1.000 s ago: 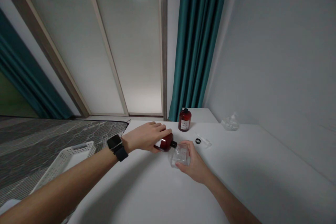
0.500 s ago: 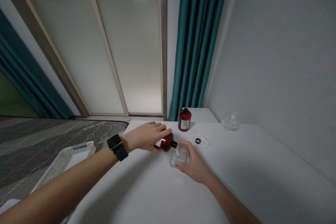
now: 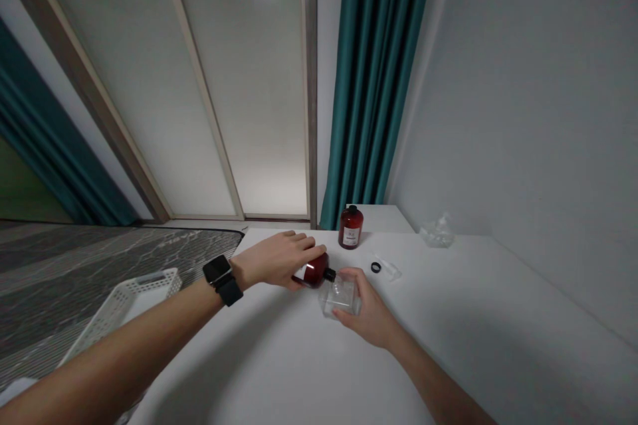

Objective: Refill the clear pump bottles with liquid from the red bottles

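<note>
My left hand [image 3: 284, 259] is closed around a dark red-brown bottle [image 3: 316, 272] with a white label. The bottle is tipped to the right, and its black neck end [image 3: 329, 275] points at the top of a clear container [image 3: 341, 297]. That clear, squarish container is held from the right by my right hand [image 3: 366, 315], fingers behind it and thumb in front. Whether any liquid flows is too small to tell. Just right of the container, a black ring-shaped cap [image 3: 375, 267] lies on the table beside a clear plastic piece [image 3: 391, 270].
A second red-brown bottle [image 3: 351, 228] with a black top stands upright at the back of the white table [image 3: 299, 372]. Crumpled clear plastic [image 3: 438, 231] lies by the wall at the back right. A white perforated basket [image 3: 119, 305] sits to the left, beyond the table edge.
</note>
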